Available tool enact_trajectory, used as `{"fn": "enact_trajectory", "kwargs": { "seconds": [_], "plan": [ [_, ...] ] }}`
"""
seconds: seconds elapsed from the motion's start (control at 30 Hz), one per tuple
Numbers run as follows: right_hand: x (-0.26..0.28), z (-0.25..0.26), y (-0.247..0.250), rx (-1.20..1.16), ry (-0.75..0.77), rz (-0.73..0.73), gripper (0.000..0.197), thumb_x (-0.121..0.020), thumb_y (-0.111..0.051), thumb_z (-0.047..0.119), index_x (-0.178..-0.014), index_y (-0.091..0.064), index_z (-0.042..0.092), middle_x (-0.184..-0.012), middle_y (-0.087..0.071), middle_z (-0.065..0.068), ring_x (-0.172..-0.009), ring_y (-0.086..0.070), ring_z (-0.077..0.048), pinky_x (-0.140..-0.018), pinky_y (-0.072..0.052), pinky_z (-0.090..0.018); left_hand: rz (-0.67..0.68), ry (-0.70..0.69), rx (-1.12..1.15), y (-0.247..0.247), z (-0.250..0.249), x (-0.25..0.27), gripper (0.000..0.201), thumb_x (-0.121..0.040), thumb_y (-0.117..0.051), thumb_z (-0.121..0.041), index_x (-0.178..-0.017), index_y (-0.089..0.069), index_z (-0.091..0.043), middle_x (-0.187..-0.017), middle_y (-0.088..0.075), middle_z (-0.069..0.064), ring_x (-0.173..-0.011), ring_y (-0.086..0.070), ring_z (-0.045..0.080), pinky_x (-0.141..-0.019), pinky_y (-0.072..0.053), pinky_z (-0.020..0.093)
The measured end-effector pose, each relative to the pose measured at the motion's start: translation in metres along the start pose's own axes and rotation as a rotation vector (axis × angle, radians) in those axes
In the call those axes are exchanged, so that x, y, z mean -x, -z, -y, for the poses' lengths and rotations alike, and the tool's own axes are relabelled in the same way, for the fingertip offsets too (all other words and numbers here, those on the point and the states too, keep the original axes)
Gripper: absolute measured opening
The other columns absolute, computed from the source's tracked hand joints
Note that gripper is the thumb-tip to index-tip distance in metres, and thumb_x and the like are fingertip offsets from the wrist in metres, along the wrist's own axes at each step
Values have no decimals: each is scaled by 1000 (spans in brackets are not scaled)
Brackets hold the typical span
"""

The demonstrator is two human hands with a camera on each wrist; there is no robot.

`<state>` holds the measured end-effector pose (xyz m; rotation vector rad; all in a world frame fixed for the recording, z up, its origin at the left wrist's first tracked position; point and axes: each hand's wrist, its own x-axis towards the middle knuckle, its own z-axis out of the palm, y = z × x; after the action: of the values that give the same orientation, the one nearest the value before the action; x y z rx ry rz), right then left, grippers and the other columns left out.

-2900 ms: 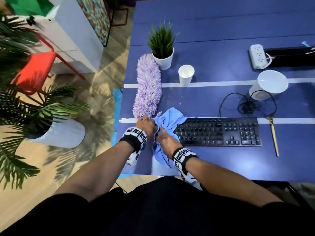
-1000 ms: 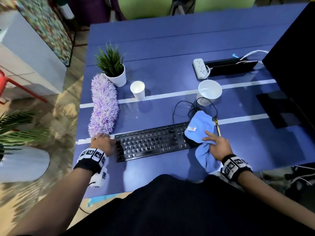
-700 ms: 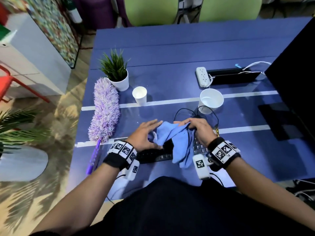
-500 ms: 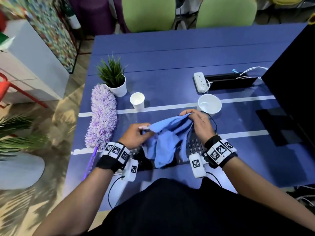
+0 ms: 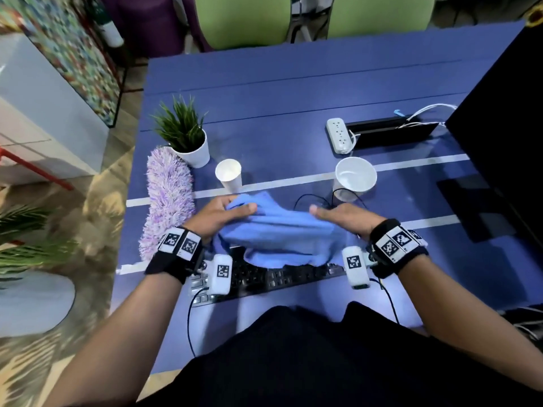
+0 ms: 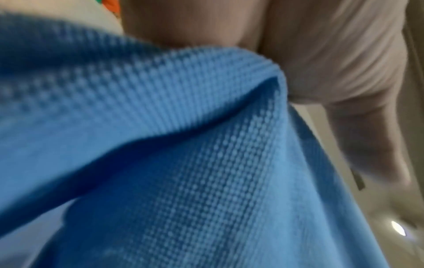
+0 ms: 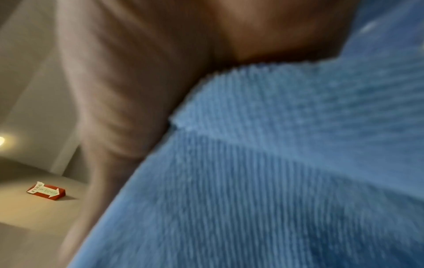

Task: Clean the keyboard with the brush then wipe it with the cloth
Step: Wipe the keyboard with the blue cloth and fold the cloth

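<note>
A blue cloth is stretched between both hands just above the black keyboard, hiding its far half. My left hand grips the cloth's left end, fingers curled round a bunched fold. On the right end, my right hand holds it with the thumb on top. Both wrist views are filled with the cloth's weave pressed against the palms. The purple fluffy duster lies on the table left of the keyboard. The small brush is hidden.
On the blue table stand a potted plant, a paper cup and a white bowl. A power strip lies further back. A dark monitor rises at the right. The keyboard cable loops behind the cloth.
My right hand carried the cloth from the keyboard's right end to its middle. My left hand left the duster and took the cloth's other end. The cloth now spreads wider.
</note>
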<state>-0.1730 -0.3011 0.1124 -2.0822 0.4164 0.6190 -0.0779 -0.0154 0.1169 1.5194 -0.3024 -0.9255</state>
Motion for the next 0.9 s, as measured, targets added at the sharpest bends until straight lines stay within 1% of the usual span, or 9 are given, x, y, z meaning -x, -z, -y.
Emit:
{"fn": "enact_trajectory", "kwargs": {
  "seconds": [0.07, 0.13, 0.23, 0.3, 0.4, 0.53, 0.67, 0.77, 0.9],
  "plan": [
    [7, -10, -3, -184, 107, 187, 58, -69, -68, 68, -59, -53, 14, -62, -50, -4, -59, -43, -16, -59, -33, -30, -3, -1, 65, -3, -2, 5, 13, -81, -70, -25, -87, -77, -17, -78, -73, 1, -66, -66, 9, -60, -52, 18],
    [10, -10, -8, -889, 191, 168, 54, -70, -74, 57, -86, -66, 6, -84, -67, -15, -76, -63, -25, -72, -52, -33, -74, 23, 178, -3, -3, 4, 16, -84, -69, -27, -91, -75, -14, -86, -73, 7, -74, -68, 17, -64, -54, 24],
    [0, -17, -27, -1410, 109, 176, 78, -77, -47, 73, -117, -62, 8, -119, -64, -16, -111, -62, -28, -89, -53, -40, -294, 71, 330, 5, 19, -9, 40, -88, -68, -41, -112, -70, -10, -114, -68, 15, -105, -65, 30, -87, -53, 35],
    [-9, -33, -53, -1317, -51, 356, 100, -71, -40, 82, -127, -57, 1, -132, -55, -23, -122, -54, -35, -101, -44, -47, -362, 112, 422, 16, 44, -15, 60, -88, -67, -49, -132, -58, -10, -136, -57, 21, -124, -57, 34, -108, -43, 45],
    [-8, -46, -76, -1212, -78, 427, 88, -72, -60, 69, -125, -59, -2, -128, -58, -23, -118, -56, -35, -99, -44, -46, -428, 244, 485, 33, 71, -14, 87, -77, -69, -63, -139, -51, -5, -140, -51, 28, -126, -54, 40, -106, -44, 50],
    [-15, -49, -73, -1537, 126, 107, 55, -68, -77, 20, -120, -59, 11, -107, -70, -10, -97, -66, -25, -83, -55, -38, -602, 161, 429, 30, 62, 2, 53, -97, -53, -44, -129, -60, -2, -124, -65, 20, -117, -61, 33, -102, -48, 45],
    [-22, -52, -88, -1115, -74, -61, 51, -70, -71, -7, -119, -56, 0, -116, -64, -21, -96, -64, -31, -80, -58, -39, -662, 130, 194, 36, 64, 7, 30, -100, -53, -34, -86, -69, -13, -73, -73, 1, -71, -65, 18, -77, -50, 34],
    [-27, -52, -75, -1156, -53, -198, 35, -67, -78, 9, -97, -62, 5, -92, -68, -16, -83, -63, -29, -68, -57, -29, -774, 241, -108, 46, 66, 14, 52, -89, -66, -48, -56, -54, -10, -40, -53, 7, -37, -50, 19, -51, -39, 29],
    [-34, -49, -57, -958, -58, -185, 44, -65, -84, 40, -81, -62, 5, -71, -62, -11, -63, -57, -20, -62, -47, -30, -788, 280, -339, 59, 60, 16, 48, -88, -67, -49, -71, -64, -4, -51, -55, 10, -57, -57, 24, -53, -40, 28]
  ]
}}
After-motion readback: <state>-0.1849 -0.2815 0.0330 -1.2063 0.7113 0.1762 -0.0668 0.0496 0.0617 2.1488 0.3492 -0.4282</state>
